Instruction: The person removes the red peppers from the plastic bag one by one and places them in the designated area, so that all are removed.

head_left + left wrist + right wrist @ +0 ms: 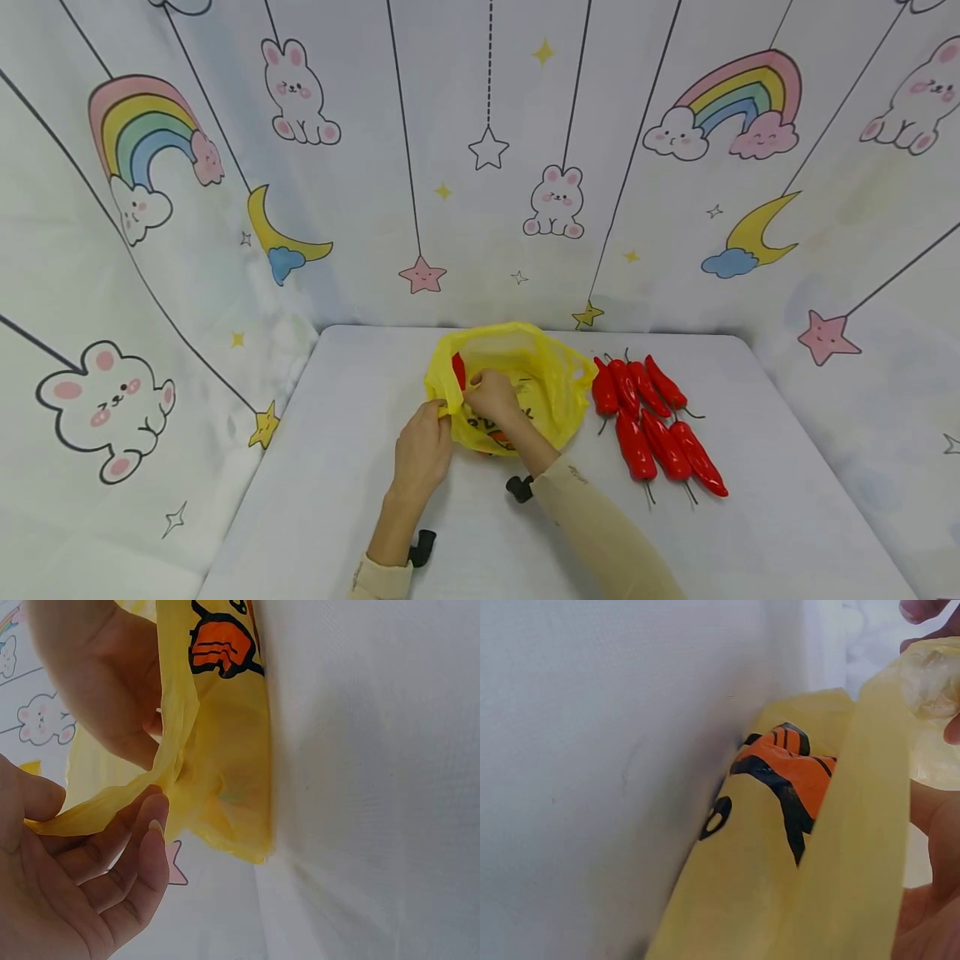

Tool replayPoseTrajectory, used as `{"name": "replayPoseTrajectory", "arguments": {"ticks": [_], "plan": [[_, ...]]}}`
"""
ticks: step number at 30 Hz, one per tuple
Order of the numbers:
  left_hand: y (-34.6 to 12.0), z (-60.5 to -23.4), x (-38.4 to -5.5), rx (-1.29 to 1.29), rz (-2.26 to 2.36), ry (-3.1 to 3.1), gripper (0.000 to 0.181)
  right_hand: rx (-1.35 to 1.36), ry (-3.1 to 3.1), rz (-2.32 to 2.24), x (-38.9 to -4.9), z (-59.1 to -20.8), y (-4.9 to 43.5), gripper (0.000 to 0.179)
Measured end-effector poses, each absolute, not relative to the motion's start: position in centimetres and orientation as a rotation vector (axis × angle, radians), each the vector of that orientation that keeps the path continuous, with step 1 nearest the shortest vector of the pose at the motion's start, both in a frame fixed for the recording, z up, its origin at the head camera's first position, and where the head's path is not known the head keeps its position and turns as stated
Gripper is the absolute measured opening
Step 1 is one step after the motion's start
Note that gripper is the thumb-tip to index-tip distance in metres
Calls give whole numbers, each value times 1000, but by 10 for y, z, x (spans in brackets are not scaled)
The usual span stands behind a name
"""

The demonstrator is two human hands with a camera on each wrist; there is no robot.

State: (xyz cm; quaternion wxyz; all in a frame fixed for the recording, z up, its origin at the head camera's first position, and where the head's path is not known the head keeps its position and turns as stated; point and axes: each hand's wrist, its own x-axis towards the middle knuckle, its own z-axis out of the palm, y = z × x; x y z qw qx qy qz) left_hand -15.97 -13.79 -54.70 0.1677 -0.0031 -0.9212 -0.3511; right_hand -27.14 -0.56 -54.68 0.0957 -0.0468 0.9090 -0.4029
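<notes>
A yellow plastic bag (566, 408) with dark and orange print stands with its mouth open on the white table. My left hand (422, 450) pinches the near left edge of its rim between thumb and fingers. Inside the mouth, my right hand (495, 398) reaches in with curled fingers on a red chili pepper (459, 371), mostly hidden by the hand and bag. In the left wrist view, the right hand (112, 682) shows behind the bag's folded rim (176, 712). The bag's orange print (780, 761) faces the right wrist camera.
Several red chili peppers (636, 446) with thin stems lie in two rows on the table (330, 467), right of the bag. A white cloth backdrop (360, 167) with rabbits, rainbows and stars hangs behind and at the sides. Small black devices (422, 548) sit at both wrists.
</notes>
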Motion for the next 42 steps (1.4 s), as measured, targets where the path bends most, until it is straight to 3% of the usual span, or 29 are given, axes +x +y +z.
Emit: {"name": "replayPoseTrajectory", "arguments": {"ticks": [5, 11, 20, 42], "plan": [[-137, -546, -160, -3, -1003, -2620, 29, -98, 2721, -1166, -274, -552, -9, 37], [-137, -547, -160, 4, -1006, -2618, 29, -96, 2693, -1199, -277, -557, -13, 11], [-137, -548, -161, -5, -1002, -2614, 27, -93, 2693, -1210, -282, -568, -20, 36], [-137, -548, -161, 7, -997, -2636, 29, 93, 2537, -1423, -275, -561, -5, 29]]}}
